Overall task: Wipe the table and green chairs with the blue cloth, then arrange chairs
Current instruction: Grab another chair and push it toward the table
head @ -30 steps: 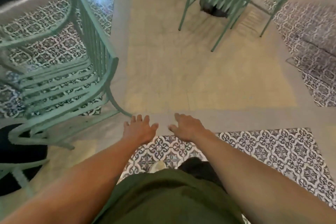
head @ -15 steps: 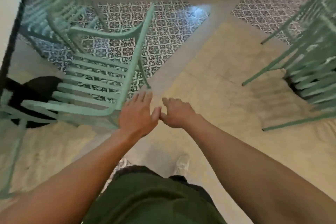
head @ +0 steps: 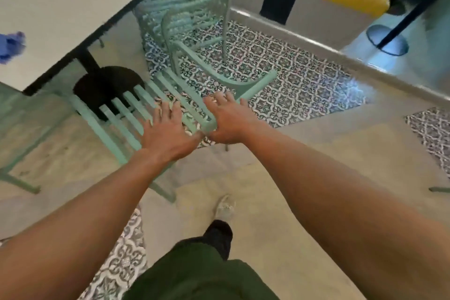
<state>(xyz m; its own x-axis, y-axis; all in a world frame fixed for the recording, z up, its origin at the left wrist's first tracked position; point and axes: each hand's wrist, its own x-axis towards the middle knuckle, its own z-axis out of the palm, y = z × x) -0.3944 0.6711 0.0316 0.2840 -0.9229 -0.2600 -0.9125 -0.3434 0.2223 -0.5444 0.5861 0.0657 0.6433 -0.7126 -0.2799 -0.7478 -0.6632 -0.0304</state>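
Both hands, left hand (head: 168, 134) and right hand (head: 229, 119), reach flat-fingered over the green chair (head: 136, 114); contact is blurred. The blue cloth (head: 11, 45) is cut off at the table's (head: 73, 2) left edge.

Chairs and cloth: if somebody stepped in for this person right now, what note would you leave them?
Left hand: open, over the near chair's back slats; no grip.
Right hand: open, at the chair's corner by the armrest; contact unclear.
Cloth: on the table, in neither hand.
Second chair: at the table's far side.
Done: wiping cannot be judged from this view.
Left: take hold of the near chair and set it at the table.
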